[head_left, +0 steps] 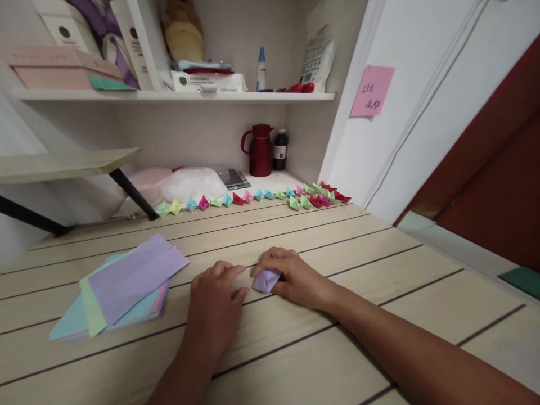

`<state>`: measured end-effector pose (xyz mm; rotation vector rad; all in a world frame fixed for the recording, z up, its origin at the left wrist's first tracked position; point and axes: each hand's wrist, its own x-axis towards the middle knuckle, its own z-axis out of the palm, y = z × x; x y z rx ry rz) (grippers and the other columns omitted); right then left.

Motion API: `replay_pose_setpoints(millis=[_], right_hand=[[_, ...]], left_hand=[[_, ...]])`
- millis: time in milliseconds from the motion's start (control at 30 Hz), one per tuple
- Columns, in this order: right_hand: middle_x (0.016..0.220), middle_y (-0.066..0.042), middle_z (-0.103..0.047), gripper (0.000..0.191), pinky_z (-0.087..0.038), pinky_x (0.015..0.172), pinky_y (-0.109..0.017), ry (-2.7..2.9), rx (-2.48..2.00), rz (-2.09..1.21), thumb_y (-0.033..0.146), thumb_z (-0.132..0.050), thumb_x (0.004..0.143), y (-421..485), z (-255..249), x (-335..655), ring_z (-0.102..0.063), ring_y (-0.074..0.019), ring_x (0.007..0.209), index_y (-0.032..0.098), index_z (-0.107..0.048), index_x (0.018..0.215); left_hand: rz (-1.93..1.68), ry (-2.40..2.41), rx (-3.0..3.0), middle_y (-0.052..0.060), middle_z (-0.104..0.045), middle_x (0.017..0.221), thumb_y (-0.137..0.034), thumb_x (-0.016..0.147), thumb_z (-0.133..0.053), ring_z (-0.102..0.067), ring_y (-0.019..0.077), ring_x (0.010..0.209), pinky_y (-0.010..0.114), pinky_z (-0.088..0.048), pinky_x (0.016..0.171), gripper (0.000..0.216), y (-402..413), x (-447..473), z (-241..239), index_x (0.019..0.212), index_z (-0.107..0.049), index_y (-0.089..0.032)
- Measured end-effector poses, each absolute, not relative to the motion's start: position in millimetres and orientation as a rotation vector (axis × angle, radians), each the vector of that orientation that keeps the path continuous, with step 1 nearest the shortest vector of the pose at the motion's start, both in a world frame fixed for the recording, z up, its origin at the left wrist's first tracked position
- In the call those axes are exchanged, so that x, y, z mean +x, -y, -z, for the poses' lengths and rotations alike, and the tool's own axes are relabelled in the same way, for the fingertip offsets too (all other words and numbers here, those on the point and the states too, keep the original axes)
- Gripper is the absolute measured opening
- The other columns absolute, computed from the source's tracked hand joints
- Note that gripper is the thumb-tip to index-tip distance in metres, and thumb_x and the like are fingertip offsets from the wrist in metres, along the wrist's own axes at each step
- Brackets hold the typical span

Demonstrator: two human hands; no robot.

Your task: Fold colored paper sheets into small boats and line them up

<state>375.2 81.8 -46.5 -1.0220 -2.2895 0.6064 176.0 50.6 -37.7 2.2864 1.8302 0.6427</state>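
A small folded piece of purple paper (265, 279) lies on the wooden table (379, 292) in front of me. My right hand (295, 278) curls round it, fingers and thumb pinching its right side. My left hand (215, 306) rests on the table just left of the paper, fingers bent, with the fingertips close to its left edge. I cannot tell whether they touch it.
A stack of coloured paper sheets (126, 287), purple on top, lies to the left. A row of several folded paper boats (253, 197) lines the table's far edge. Behind stand a red jug (259, 149), a dark bottle (280, 149), and shelves (169, 95) of boxes. A pink note (372, 90) sticks on the right.
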Motion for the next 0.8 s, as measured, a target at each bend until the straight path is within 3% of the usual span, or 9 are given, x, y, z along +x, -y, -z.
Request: replay_pose_setpoints(millis=[167, 333, 433, 567, 633, 700, 800], right_hand=[[0.113, -0.005, -0.06, 0.029, -0.035, 0.094, -0.04, 2.359, -1.132, -0.462, 0.026, -0.068, 0.079, -81.9, 46.9, 375.6, -0.052, -0.0225, 0.106, 0.029, -0.067, 0.108], [0.137, -0.008, -0.049, 0.051, -0.026, 0.103, -0.048, 2.495, -1.158, -0.345, 0.031, -0.059, 0.085, -81.7, 49.2, 375.6, -0.04, -0.0275, 0.124, 0.029, -0.048, 0.135], [0.141, -0.01, -0.046, 0.066, -0.022, 0.107, -0.048, 2.489, -1.12, -0.416, 0.029, -0.059, 0.084, -82.4, 49.2, 376.7, -0.035, -0.0264, 0.131, 0.026, -0.033, 0.144], [0.14, -0.011, -0.045, 0.079, -0.029, 0.106, -0.043, 2.35, -1.034, -0.481, 0.024, -0.069, 0.076, -83.5, 48.4, 388.2, -0.04, -0.0244, 0.129, 0.025, -0.029, 0.144], [0.134, -0.01, -0.048, 0.068, -0.037, 0.101, -0.039, 2.246, -1.04, -0.43, 0.019, -0.07, 0.074, -82.7, 49.3, 397.5, -0.045, -0.0231, 0.123, 0.025, -0.042, 0.136], [0.121, -0.008, -0.055, 0.043, -0.04, 0.095, -0.038, 2.205, -1.089, -0.332, 0.018, -0.069, 0.078, -81.3, 51.4, 405.8, -0.051, -0.0222, 0.112, 0.025, -0.059, 0.118], [0.103, -0.005, -0.063, 0.017, -0.041, 0.089, -0.038, 2.273, -1.089, -0.251, 0.022, -0.064, 0.085, -79.5, 54.6, 412.2, -0.055, -0.021, 0.099, 0.026, -0.069, 0.101]], left_hand=[[-0.726, -1.74, 2.371, 0.0, -0.067, 0.101, -0.016, 0.077, -0.066, -0.061, 0.0209, 0.099, 0.045, -0.036, 0.097, 0.028, -49.8, 183.6, 41.6, 0.102, -0.07, -0.029], [-0.686, -1.526, 2.567, 0.001, -0.068, 0.103, -0.019, 0.082, -0.063, -0.06, 0.0214, 0.1, 0.046, -0.037, 0.098, 0.02, -44.9, 195.9, 45.1, 0.1, -0.069, -0.026], [-0.577, -1.494, 2.615, 0.003, -0.068, 0.107, -0.019, 0.086, -0.058, -0.059, 0.0231, 0.101, 0.045, -0.042, 0.092, 0.021, -43.8, 199.1, 43.6, 0.104, -0.068, -0.025], [-0.525, -1.542, 2.604, 0.004, -0.065, 0.114, -0.019, 0.087, -0.057, -0.057, 0.0247, 0.105, 0.045, -0.044, 0.09, 0.029, -44.2, 199.5, 42.2, 0.114, -0.066, -0.025], [-0.501, -1.566, 2.601, 0.005, -0.065, 0.113, -0.017, 0.086, -0.058, -0.056, 0.0251, 0.106, 0.045, -0.043, 0.09, 0.031, -43.8, 200.3, 42.6, 0.114, -0.066, -0.025], [-0.495, -1.58, 2.604, 0.005, -0.066, 0.111, -0.016, 0.086, -0.058, -0.056, 0.025, 0.104, 0.045, -0.043, 0.09, 0.031, -43.1, 202.0, 42.9, 0.113, -0.067, -0.026], [-0.515, -1.564, 2.599, 0.004, -0.066, 0.106, -0.016, 0.086, -0.057, -0.057, 0.0239, 0.1, 0.044, -0.043, 0.089, 0.029, -44.0, 204.7, 43.0, 0.11, -0.069, -0.026]])
